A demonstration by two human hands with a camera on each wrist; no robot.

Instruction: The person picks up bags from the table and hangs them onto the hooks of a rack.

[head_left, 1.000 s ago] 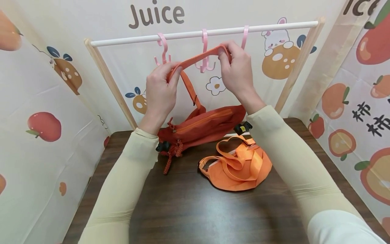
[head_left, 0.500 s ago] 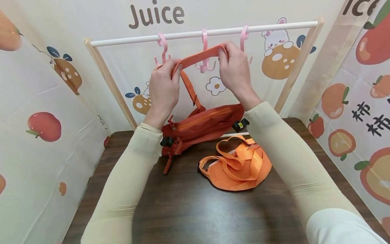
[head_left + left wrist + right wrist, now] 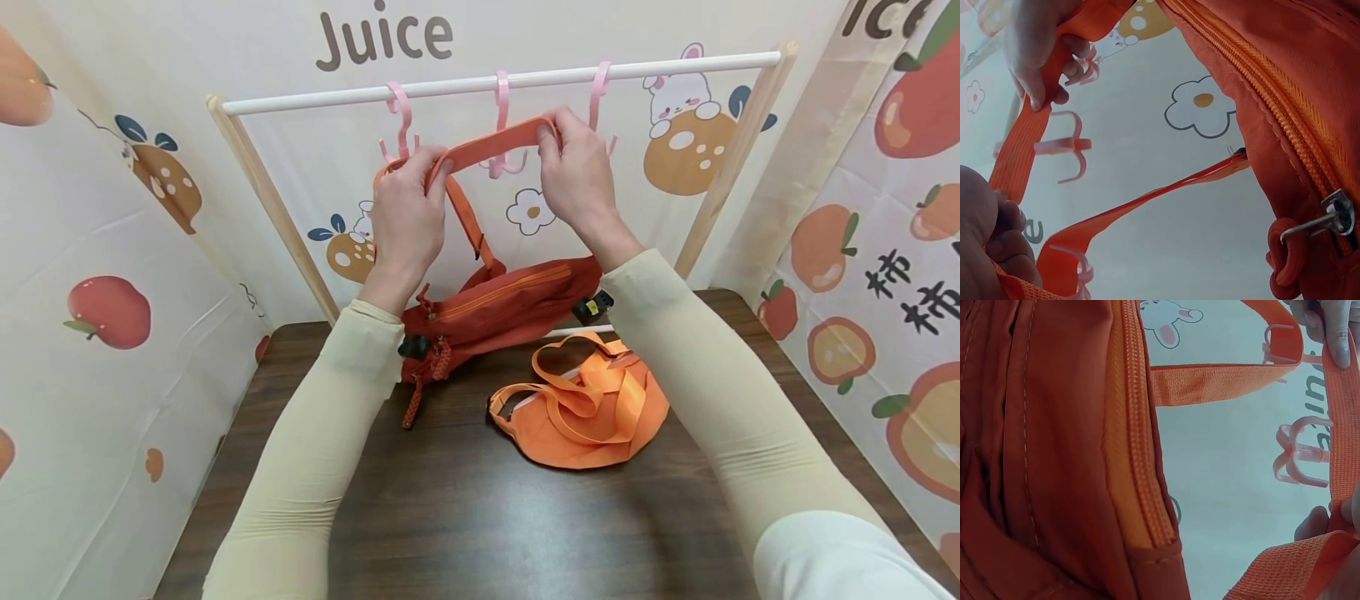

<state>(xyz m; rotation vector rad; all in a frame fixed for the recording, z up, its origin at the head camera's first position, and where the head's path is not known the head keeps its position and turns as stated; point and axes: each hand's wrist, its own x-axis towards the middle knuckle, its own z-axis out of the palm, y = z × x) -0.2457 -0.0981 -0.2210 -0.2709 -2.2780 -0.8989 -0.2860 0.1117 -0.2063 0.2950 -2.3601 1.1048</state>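
Both hands hold the orange strap [image 3: 495,145] of a rust-red waist bag [image 3: 517,296] up at the rack's hooks. My left hand [image 3: 411,212] pinches one end of a taut stretch of strap between thumb and fingers, and my right hand [image 3: 581,171] pinches the other. Behind that stretch hangs the middle pink hook [image 3: 502,125]. Beside my left hand the strap loops close to the left pink hook [image 3: 402,117]; whether it touches is unclear. Below, the bag hangs tilted, its orange zipper [image 3: 1272,100] facing up and a cord pull [image 3: 1288,256] dangling.
A brighter orange waist bag [image 3: 592,425] lies on the dark wooden table [image 3: 450,517] with its strap heaped on top. Wooden posts hold up the white rail [image 3: 315,100]. The right pink hook [image 3: 597,96] hangs partly behind my right hand. Printed fabric walls surround the table.
My left hand has shifted a little to the right and my right hand slightly down. The stretch of strap between them is shorter and a little lower. The right hook has turned slightly.
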